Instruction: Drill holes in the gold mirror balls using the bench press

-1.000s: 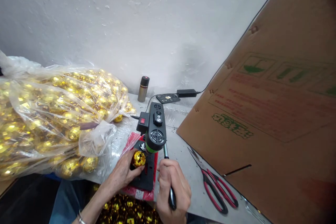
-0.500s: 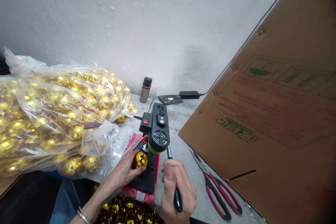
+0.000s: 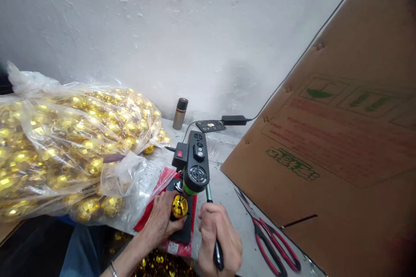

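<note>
- Left hand (image 3: 164, 220), low centre of the frame: fingers curled around a small gold mirrored ball (image 3: 180, 206), holding it on the black base plate beneath the black bench drill head (image 3: 194, 165).
- Right hand (image 3: 218, 242), just right of it: fist closed on the drill's black-tipped metal lever (image 3: 212, 227).
- Red-handled scissors (image 3: 271, 242) lie at lower right.

2 hands show, the left hand (image 3: 162, 220) and the right hand (image 3: 217, 242), both bare; the left forearm (image 3: 133, 253) is bare as well, from the wrist down to the picture's lower edge; a thin silvery bracelet (image 3: 112, 269) rings the left wrist, and whether it is 1 band or 2 cannot be told; of the right arm only hand and wrist show; blue trousers (image 3: 78, 246), denim by the look, cover the lap at lower left, dim in shadow.
</note>
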Motion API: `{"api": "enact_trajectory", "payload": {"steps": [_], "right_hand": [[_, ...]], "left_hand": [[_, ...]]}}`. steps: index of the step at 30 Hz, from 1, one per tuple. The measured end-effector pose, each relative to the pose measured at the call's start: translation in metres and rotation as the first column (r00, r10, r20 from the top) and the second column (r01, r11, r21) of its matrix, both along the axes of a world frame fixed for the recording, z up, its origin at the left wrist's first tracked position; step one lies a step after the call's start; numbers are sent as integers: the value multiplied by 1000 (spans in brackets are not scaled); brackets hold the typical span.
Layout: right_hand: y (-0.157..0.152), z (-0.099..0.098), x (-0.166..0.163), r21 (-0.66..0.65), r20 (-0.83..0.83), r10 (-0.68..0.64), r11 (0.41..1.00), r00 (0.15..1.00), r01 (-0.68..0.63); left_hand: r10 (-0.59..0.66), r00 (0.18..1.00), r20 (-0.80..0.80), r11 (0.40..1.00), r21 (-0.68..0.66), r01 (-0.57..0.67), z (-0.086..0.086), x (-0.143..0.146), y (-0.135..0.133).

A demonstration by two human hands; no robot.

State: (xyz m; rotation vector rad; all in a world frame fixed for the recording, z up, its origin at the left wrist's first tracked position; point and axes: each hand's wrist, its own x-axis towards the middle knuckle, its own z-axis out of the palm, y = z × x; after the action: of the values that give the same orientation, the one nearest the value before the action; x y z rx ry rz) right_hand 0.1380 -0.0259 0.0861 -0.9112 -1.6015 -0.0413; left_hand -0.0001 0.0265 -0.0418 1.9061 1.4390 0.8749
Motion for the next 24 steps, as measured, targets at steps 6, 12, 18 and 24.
{"api": "enact_trajectory", "payload": {"steps": [6, 12, 18, 24], "right_hand": [[-4, -18, -13, -21, -95, -87, 996, 992, 85], [-5, -27, -24, -34, -206, -135, 991, 969, 131], [-7, -27, -30, -80, -271, -164, 986, 949, 147], [-11, -25, -38, -135, -336, -212, 975, 918, 176]], "left_hand": [[-29, 1000, -7, 998, -51, 29, 3, 0, -1], [-42, 999, -9, 998, -46, 42, 1, 1, -1], [-17, 998, -57, 1000, -20, 16, 1, 5, 2], [-15, 997, -73, 1000, -25, 13, 5, 5, 1]]}}
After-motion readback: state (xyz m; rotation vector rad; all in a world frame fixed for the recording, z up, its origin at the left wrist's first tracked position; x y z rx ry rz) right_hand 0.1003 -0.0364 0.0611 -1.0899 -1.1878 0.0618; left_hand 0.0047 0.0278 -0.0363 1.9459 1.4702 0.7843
